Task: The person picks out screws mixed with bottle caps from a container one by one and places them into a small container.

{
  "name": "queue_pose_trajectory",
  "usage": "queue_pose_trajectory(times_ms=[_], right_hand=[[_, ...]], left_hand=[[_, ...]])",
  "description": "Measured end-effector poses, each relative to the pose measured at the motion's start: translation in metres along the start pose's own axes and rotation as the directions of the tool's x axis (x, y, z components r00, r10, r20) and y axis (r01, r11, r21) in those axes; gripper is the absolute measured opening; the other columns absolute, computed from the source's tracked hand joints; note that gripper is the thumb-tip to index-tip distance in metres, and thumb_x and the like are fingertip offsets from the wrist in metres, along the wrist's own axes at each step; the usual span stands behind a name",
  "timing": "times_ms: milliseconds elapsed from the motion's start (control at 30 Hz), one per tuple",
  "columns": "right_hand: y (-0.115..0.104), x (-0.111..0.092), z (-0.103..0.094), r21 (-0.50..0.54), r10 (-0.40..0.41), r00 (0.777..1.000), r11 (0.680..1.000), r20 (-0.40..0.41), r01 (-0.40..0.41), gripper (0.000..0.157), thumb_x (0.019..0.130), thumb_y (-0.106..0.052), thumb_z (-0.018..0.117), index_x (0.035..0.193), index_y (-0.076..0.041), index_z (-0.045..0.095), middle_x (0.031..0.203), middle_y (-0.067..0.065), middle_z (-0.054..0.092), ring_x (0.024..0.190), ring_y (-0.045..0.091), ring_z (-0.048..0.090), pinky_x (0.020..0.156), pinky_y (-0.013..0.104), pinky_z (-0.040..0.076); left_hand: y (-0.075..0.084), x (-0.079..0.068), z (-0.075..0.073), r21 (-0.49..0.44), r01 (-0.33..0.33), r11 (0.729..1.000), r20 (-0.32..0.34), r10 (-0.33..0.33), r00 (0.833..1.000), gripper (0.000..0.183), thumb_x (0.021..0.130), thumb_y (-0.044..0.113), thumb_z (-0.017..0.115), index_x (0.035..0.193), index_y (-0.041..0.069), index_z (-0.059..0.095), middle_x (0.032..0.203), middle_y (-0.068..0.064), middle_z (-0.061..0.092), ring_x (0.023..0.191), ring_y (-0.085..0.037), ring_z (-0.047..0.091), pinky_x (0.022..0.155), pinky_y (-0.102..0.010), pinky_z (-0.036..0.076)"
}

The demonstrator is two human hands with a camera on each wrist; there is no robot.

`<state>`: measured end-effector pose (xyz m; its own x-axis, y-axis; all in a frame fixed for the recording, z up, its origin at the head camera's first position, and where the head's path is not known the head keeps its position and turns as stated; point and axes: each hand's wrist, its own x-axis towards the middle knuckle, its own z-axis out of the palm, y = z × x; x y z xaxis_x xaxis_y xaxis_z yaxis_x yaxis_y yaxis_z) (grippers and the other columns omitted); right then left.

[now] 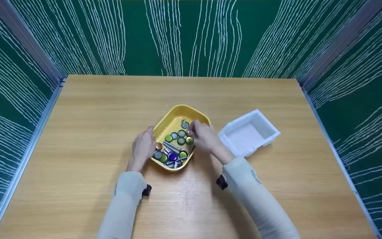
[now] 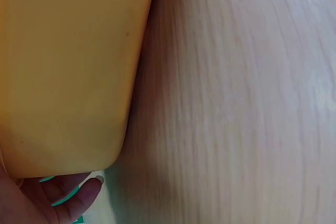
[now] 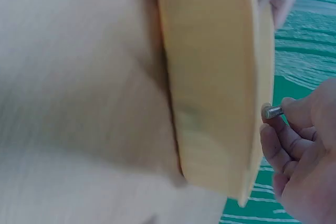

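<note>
Yellow tub [image 1: 171, 122] mid-table [image 1: 95, 132], set at an angle between both hands. Left hand [image 1: 143, 146] at the tub's left side, fingers bent, gripping the rim. Right hand [image 1: 206, 137] over the right rim, thumb and a finger closed in a pinch, other fingers loosely curled. In that pinch, per right wrist view: small threaded bolt [image 3: 273, 112], one end showing. Exact height over the tub: cannot tell.

Inside the tub: bottle caps [image 1: 181, 133], scattered, many green or grey, through the middle and near end. Among them, one purple cap [image 1: 172, 156] towards the near end, one copper cap [image 1: 159, 146] just beside the left hand. Long bolts [image 1: 171, 147] lying side by side, slantwise, among the caps. More metal pieces jumbled at the near end, too small to sort.

Right of the tub: white bin [image 1: 244, 136], near but apart, also angled, slightly overlapped by the right wrist. Pale sleeves [image 1: 124, 196] on both forearms, black device [image 1: 147, 190] at each wrist. Green walls [image 1: 134, 33] around, streaked with wavy white lines.
</note>
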<state>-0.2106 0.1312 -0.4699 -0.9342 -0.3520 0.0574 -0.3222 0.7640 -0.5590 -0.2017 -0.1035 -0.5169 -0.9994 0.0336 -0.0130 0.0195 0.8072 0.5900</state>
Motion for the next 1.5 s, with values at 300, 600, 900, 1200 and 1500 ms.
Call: queue_pose_trajectory(times_ms=[300, 600, 900, 1200, 1500], right_hand=[[0.017, -0.004, -0.04, 0.18, 0.005, 0.994, 0.984, -0.11, 0.015, 0.014, 0.094, 0.0, 0.053, 0.107, 0.004, 0.054, 0.098, 0.021, 0.066, 0.09, 0.034, 0.065, 0.083, 0.042, 0.057], [0.048, -0.016, -0.076, 0.192, 0.106, 0.98, 0.979, -0.167, -0.074, 0.019, 0.087, -0.005, 0.062, 0.103, 0.004, 0.059, 0.093, 0.019, 0.069, 0.084, 0.027, 0.065, 0.074, 0.024, 0.051], [0.089, -0.035, -0.097, 0.123, 0.255, 0.967, 0.959, 0.004, -0.254, 0.019, 0.086, -0.008, 0.062, 0.102, 0.001, 0.058, 0.094, 0.014, 0.064, 0.082, 0.021, 0.06, 0.068, 0.022, 0.048], [0.109, -0.046, -0.096, -0.033, 0.414, 0.886, 0.908, 0.207, -0.417, 0.014, 0.09, -0.01, 0.06, 0.098, 0.001, 0.056, 0.089, 0.013, 0.062, 0.077, 0.019, 0.059, 0.064, 0.023, 0.047], [0.117, -0.045, -0.085, -0.122, 0.463, 0.854, 0.886, 0.236, -0.447, 0.009, 0.083, -0.005, 0.058, 0.074, -0.005, 0.057, 0.065, -0.001, 0.052, 0.06, 0.013, 0.05, 0.052, 0.021, 0.041]], left_hand=[[-0.001, 0.0, -0.001, -0.002, -0.003, 1.0, -0.018, 0.003, 1.0, 0.036, 0.102, 0.014, 0.047, 0.137, 0.007, 0.051, 0.11, -0.023, 0.069, 0.096, -0.042, 0.068, 0.078, -0.054, 0.055], [0.001, 0.002, -0.003, 0.001, -0.012, 1.0, -0.028, 0.013, 1.0, 0.033, 0.1, 0.012, 0.048, 0.132, 0.007, 0.054, 0.112, -0.024, 0.069, 0.098, -0.045, 0.067, 0.077, -0.057, 0.054], [0.002, 0.003, -0.002, -0.003, -0.005, 1.0, -0.013, 0.005, 1.0, 0.035, 0.101, 0.013, 0.047, 0.135, 0.007, 0.053, 0.111, -0.024, 0.069, 0.097, -0.044, 0.067, 0.078, -0.056, 0.055], [0.0, 0.002, 0.0, 0.006, -0.002, 1.0, -0.017, 0.002, 1.0, 0.032, 0.1, 0.014, 0.047, 0.131, 0.007, 0.053, 0.107, -0.022, 0.069, 0.096, -0.043, 0.067, 0.076, -0.055, 0.055], [-0.001, 0.0, 0.002, -0.005, -0.003, 1.0, -0.031, 0.003, 1.0, 0.028, 0.1, 0.013, 0.047, 0.127, 0.007, 0.055, 0.104, -0.019, 0.069, 0.094, -0.041, 0.068, 0.074, -0.055, 0.054]])
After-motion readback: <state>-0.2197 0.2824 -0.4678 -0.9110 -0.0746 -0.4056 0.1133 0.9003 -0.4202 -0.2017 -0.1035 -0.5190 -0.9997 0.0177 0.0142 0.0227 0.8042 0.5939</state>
